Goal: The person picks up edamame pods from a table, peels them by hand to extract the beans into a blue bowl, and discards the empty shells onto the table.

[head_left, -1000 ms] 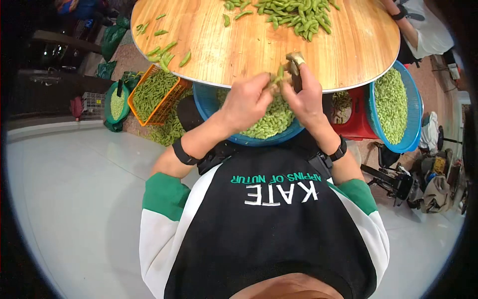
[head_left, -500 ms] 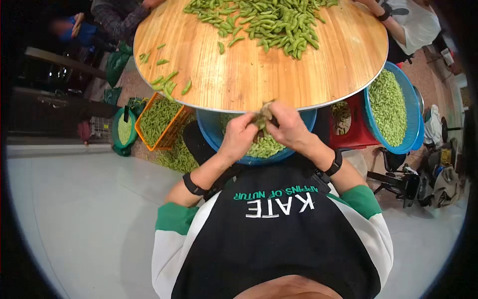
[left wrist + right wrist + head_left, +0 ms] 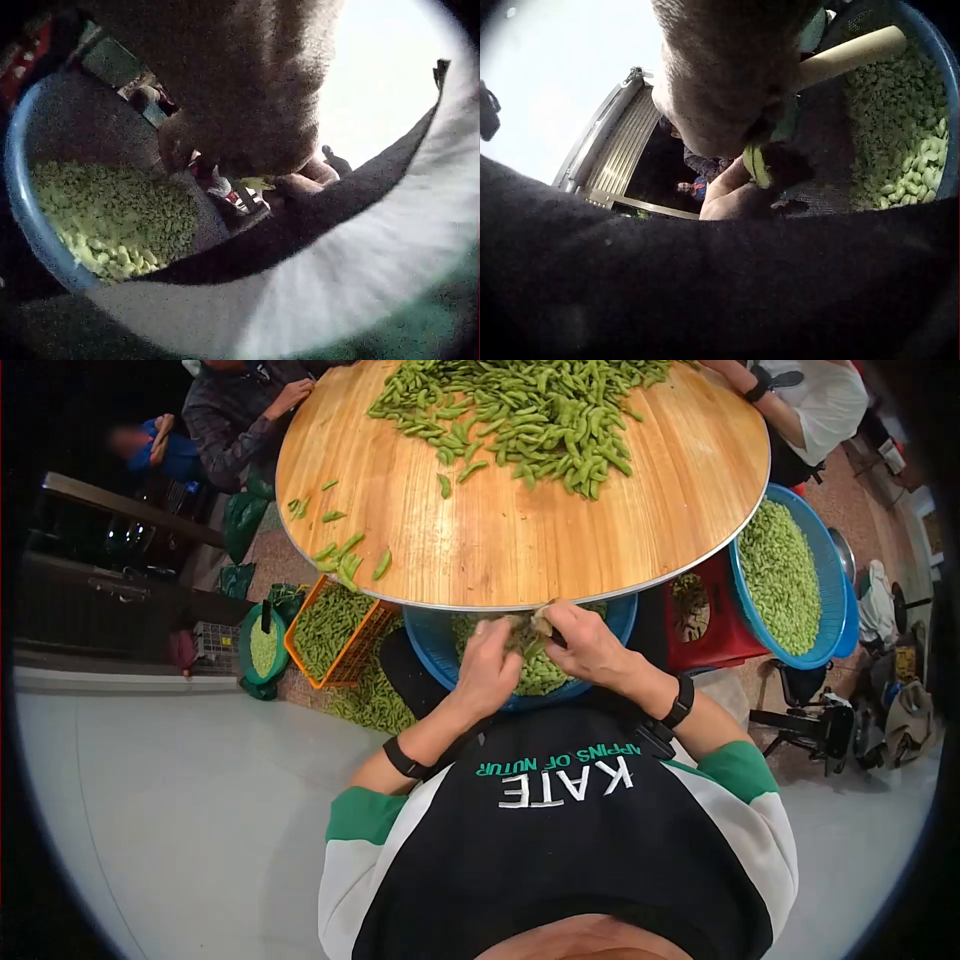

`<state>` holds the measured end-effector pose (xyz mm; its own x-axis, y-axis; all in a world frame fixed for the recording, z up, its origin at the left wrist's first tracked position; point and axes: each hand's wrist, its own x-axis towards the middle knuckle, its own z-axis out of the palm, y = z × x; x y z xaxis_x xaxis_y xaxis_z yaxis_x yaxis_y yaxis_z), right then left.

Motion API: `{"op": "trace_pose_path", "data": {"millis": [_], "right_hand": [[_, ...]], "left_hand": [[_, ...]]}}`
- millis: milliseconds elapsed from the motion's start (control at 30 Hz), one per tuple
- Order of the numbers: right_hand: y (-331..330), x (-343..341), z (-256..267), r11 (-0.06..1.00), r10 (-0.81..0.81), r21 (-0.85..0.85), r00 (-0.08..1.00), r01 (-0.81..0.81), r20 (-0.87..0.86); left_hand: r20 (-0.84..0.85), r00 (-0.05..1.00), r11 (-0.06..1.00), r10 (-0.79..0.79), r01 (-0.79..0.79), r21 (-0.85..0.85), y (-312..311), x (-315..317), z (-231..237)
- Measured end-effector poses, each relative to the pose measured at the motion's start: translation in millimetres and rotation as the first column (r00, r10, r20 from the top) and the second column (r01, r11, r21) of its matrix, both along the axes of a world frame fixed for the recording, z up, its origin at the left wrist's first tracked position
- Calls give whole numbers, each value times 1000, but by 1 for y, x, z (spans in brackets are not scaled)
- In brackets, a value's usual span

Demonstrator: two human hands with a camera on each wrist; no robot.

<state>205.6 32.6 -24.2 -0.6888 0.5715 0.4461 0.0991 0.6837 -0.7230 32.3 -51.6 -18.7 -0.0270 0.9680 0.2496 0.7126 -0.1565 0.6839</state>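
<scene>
Over a blue basin (image 3: 425, 650) of shelled green beans (image 3: 541, 674), the left hand (image 3: 485, 668) and right hand (image 3: 592, 650) meet with curled fingers, gripping a green pod (image 3: 757, 166) between them. Brownish material (image 3: 541, 622) lies at the right thumb; what it is cannot be told. In the left wrist view the left hand (image 3: 247, 97) hides most of the pod (image 3: 256, 182). A pale stick (image 3: 855, 57) shows beside the right hand (image 3: 727, 82) in the right wrist view; whether it is held is unclear.
Pods (image 3: 545, 425) are heaped on the round wooden table (image 3: 430, 550), its edge just beyond the hands. Left stand an orange crate (image 3: 322, 635) and green basin (image 3: 262, 652); right, a red stool (image 3: 712, 635) and blue basin (image 3: 780, 580). People sit across the table.
The head view has tilted up, so the table and heap sit lower in it. Both hands have drawn from the table edge to over the basin, staying close together.
</scene>
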Motion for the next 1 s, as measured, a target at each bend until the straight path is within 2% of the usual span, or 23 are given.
{"op": "trace_pose_path", "data": {"millis": [33, 67, 100, 133, 167, 200, 233, 267, 300, 333, 367, 400, 467, 533, 567, 600, 633, 767, 800, 833, 1000], "right_hand": [[0, -1, 1, 999, -9, -32, 1000, 9, -9], [0, -3, 2, 998, -18, -61, 1000, 17, -20], [-3, -7, 7, 992, -60, -119, 996, 51, -68], [-3, -10, 9, 992, -54, -121, 996, 45, -70], [-3, -11, 11, 988, -24, -151, 997, 12, -73], [-3, -11, 12, 983, 4, -183, 997, -18, -77], [-2, -10, 12, 982, 1, -190, 997, -16, -78], [-1, -9, 12, 983, 60, -172, 996, -71, -67], [1, -7, 13, 980, 120, -150, 991, -127, -55], [2, -5, 12, 981, 117, -149, 992, -124, -55], [3, -4, 10, 982, 157, -102, 987, -161, -46], [3, -4, 7, 979, 195, -57, 980, -197, -36], [4, -6, 6, 983, 179, -22, 983, -181, -46], [1, -5, 9, 986, 123, -103, 991, -128, -54], [0, -4, 7, 987, 116, -104, 992, -121, -49], [0, -3, 4, 976, 88, -198, 996, -93, -30], [1, -1, 3, 955, 63, -289, 998, -62, -8], [3, 13, 8, 932, 51, -358, 999, -53, -16], [3, 17, 8, 884, 44, -463, 998, -61, -48], [2, 20, 8, 822, 34, -564, 996, -74, -81], [7, 35, 24, 742, -52, -670, 994, -27, -99]], "left_hand": [[1, 1000, 1000, 3, -3, -6, -2, 4, 6], [372, 928, 994, 11, 29, -101, -3, 10, 14], [686, 725, 980, 55, 91, -175, -5, 12, 21], [685, 726, 981, 61, 85, -177, -6, 8, 24], [474, 880, 987, 18, 59, -147, -8, -2, 28], [228, 973, 993, -17, 44, -113, -9, -12, 33], [189, 978, 993, -88, 101, -62, -9, -21, 44], [48, 992, 991, -117, 119, -56, -11, -29, 62], [-248, 959, 990, -134, 118, -77, -12, -47, 65], [-465, 880, 995, -94, 62, -83, -14, -65, 65], [-571, 818, 991, -75, -3, -134, -11, -82, 67], [-696, 717, 1000, -28, 27, -12, -2, -85, 78], [-624, 781, 988, 5, 94, 126, 25, -78, 92], [-297, 950, 993, -97, 113, 38, 62, -55, 97], [-245, 957, 984, -154, 171, 49, 83, -43, 95], [-193, 958, 972, -211, 227, 66, 105, -29, 92], [-203, 953, 963, -224, 249, 106, 129, -15, 88], [-252, 948, 940, -195, 254, 228, 209, 27, 66], [-289, 946, 955, -144, 210, 210, 226, 31, 53], [-327, 940, 968, -94, 163, 191, 235, 34, 44], [-318, 941, 975, -115, 169, 148, 237, 16, 26]]}}
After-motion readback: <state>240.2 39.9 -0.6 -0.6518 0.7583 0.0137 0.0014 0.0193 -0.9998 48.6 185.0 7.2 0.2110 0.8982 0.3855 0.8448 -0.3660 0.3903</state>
